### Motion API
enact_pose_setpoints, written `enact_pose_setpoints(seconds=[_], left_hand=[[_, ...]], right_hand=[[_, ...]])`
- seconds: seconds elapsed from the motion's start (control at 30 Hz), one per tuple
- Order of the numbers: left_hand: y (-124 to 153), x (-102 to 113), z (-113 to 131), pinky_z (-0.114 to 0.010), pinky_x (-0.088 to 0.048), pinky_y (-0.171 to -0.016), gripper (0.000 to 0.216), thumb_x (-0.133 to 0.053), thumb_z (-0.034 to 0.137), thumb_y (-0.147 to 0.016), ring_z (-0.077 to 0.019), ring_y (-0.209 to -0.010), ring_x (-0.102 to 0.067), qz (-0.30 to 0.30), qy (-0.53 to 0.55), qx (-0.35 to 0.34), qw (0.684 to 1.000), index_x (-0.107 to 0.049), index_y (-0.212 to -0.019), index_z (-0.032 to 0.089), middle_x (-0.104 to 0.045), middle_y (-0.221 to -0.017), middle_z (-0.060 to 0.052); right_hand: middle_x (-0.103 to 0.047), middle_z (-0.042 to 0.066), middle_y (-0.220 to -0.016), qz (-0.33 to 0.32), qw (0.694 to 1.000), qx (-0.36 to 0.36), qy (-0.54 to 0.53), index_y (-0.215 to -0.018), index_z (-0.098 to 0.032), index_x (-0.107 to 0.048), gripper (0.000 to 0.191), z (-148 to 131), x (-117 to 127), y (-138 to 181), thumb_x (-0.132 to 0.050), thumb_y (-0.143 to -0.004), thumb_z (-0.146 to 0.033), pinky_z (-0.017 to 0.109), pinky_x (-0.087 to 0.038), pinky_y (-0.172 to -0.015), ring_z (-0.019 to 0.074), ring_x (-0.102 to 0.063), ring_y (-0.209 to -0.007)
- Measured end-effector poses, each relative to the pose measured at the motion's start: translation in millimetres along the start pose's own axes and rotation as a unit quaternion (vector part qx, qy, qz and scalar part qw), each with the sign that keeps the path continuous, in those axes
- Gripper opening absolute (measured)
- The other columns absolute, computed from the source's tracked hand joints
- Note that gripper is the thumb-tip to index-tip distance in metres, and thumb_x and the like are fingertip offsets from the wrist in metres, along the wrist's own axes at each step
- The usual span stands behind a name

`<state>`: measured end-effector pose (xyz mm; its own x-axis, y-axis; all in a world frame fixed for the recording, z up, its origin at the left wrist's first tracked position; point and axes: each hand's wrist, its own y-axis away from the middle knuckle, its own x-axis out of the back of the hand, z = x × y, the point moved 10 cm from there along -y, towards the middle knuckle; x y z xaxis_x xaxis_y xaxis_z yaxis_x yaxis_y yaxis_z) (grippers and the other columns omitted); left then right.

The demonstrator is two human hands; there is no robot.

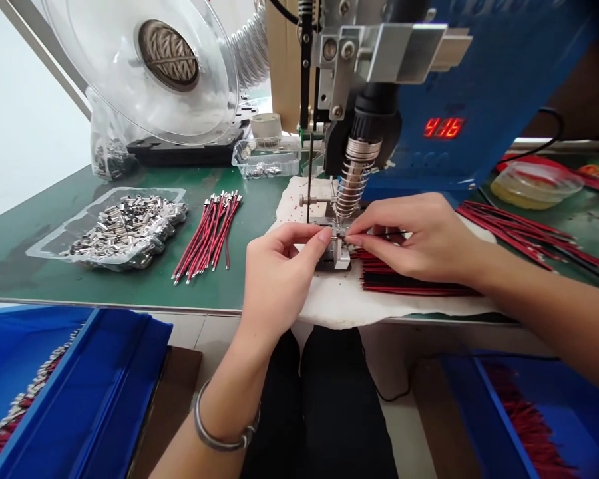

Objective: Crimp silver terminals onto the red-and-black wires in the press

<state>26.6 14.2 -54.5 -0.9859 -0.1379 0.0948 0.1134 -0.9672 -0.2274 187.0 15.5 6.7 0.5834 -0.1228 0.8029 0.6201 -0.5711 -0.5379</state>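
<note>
My left hand (282, 279) is closed in a pinch at the left side of a small metal fixture (340, 256). Whatever its thumb and forefinger hold is too small to make out. From the other side, my right hand (419, 236) pinches a thin wire (394, 233) whose end reaches the top of the fixture. Directly above both fingertips stands the soldering iron (352, 176) of the machine, wrapped in a spring. Beneath my right hand lies a bundle of red and black wires (409, 286) on a white cloth (339, 309).
Left on the green table (124, 293) are a tray (44, 249) of metal connectors and a pile of finished wires (209, 233). The blue machine (429, 159) rises behind. Blue bins (120, 372) stand below the table edge. More wires (519, 233) lie at right.
</note>
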Motion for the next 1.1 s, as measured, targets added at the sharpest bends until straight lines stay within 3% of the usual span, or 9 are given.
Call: enact_pose_setpoints(seconds=[0.17,0.33,0.53,0.7,0.87,1.1], left_hand=[[2.4,4.7,1.5,-0.03,-0.04,-0.056,0.018,-0.087,0.041,-0.085,-0.0134,-0.059,-0.052,0.019,0.025,-0.007,0.999,-0.085,-0.085,0.023,-0.078,-0.08,-0.002],[2.7,2.2,0.7,-0.028,-0.033,-0.052,0.021,-0.088,0.042,-0.085,-0.0098,-0.056,-0.042,0.001,0.046,0.009,0.999,-0.082,-0.083,0.022,-0.073,-0.076,-0.001],[3.7,5.2,3.3,-0.028,-0.037,-0.054,0.021,-0.088,0.041,-0.084,-0.0123,-0.059,-0.05,0.023,-0.001,-0.009,1.0,-0.083,-0.084,0.021,-0.076,-0.078,-0.003],[2.8,3.8,2.9,-0.029,-0.036,-0.052,0.021,-0.087,0.043,-0.086,-0.0113,-0.055,-0.045,0.02,-0.009,-0.002,1.0,-0.083,-0.085,0.022,-0.076,-0.076,-0.002],[1.1,1.4,7.1,-0.029,-0.043,-0.056,0.022,-0.086,0.044,-0.086,-0.0164,-0.067,-0.061,0.014,-0.034,-0.015,0.999,-0.084,-0.085,0.022,-0.078,-0.08,-0.004],[1.9,-0.4,5.6,-0.029,-0.044,-0.059,0.022,-0.084,0.043,-0.088,-0.0169,-0.069,-0.063,0.005,-0.024,-0.015,1.0,-0.083,-0.086,0.022,-0.079,-0.083,-0.004]], right_hand=[[-0.081,0.001,-0.084,0.005,1.0,0.001,0.002,-0.089,-0.027,-0.076,0.017,-1.2,3.0,-1.9,-0.063,-0.1,-0.026,0.035,-0.054,-0.064,0.0183,-0.068,-0.065],[-0.08,0.0,-0.084,0.016,1.0,0.011,-0.015,-0.087,-0.027,-0.076,0.017,-2.9,5.0,-1.5,-0.064,-0.1,-0.025,0.034,-0.055,-0.065,0.0177,-0.069,-0.066],[-0.082,0.002,-0.089,0.022,0.999,0.034,-0.009,-0.09,-0.026,-0.077,0.019,-7.0,4.7,1.3,-0.062,-0.101,-0.023,0.034,-0.058,-0.071,0.0195,-0.074,-0.074],[-0.083,0.002,-0.09,0.03,0.999,0.033,-0.004,-0.091,-0.027,-0.078,0.019,-5.8,7.3,1.6,-0.062,-0.102,-0.023,0.035,-0.059,-0.069,0.0199,-0.075,-0.075],[-0.082,0.001,-0.088,0.013,1.0,0.014,-0.013,-0.089,-0.029,-0.078,0.018,0.9,6.2,1.5,-0.064,-0.1,-0.024,0.036,-0.058,-0.067,0.0201,-0.074,-0.071],[-0.081,0.002,-0.088,0.008,0.999,0.029,-0.02,-0.091,-0.025,-0.076,0.017,-0.8,4.5,0.6,-0.063,-0.101,-0.023,0.033,-0.054,-0.065,0.0179,-0.071,-0.07]])
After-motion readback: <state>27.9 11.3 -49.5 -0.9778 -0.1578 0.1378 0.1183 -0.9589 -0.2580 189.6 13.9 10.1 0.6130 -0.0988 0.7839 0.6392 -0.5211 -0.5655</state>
